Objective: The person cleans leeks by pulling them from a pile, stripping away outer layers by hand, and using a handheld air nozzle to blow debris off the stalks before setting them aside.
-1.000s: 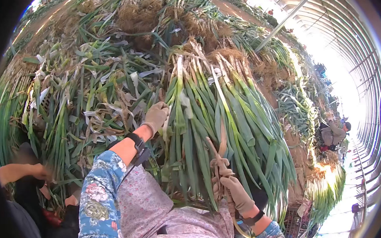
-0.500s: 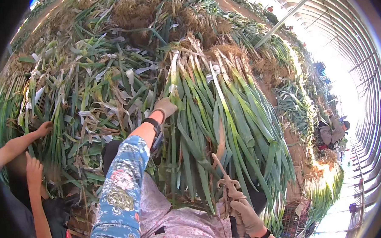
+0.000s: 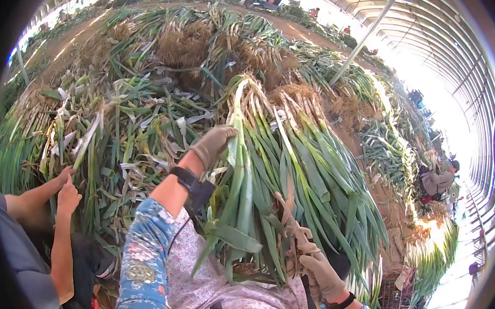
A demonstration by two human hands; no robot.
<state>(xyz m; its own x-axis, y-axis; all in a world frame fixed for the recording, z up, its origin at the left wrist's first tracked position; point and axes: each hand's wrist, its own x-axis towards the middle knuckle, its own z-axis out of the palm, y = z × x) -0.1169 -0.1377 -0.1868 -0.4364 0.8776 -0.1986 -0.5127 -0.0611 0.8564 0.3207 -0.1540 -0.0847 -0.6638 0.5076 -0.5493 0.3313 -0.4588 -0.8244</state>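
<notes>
My left hand [image 3: 216, 145], in a tan glove, is closed around a green onion [image 3: 240, 121] with a pale stem and long green leaves. Its leaves hang down in front of my floral apron [image 3: 192, 273]. Beside it lies a large pile of green onions [image 3: 314, 168], roots pointing away from me. At the lower right of that pile, my gloved right hand [image 3: 321, 273] grips a bunch of twisted brown strips [image 3: 296, 235]. Whether these are dry leaves or twine I cannot make out.
On the left, a co-worker's hands [image 3: 67, 190] are at another onion heap. Discarded leaves [image 3: 153, 136] cover the ground between us. A crate [image 3: 394, 291] stands at lower right, and another person [image 3: 439, 179] sits farther off. A metal pole [image 3: 369, 33] slants across the upper right.
My left hand has drawn a green onion up from the pile, its leaves now hanging loose toward me. The right hand keeps its grip on the brown strips. The view has tilted upward slightly.
</notes>
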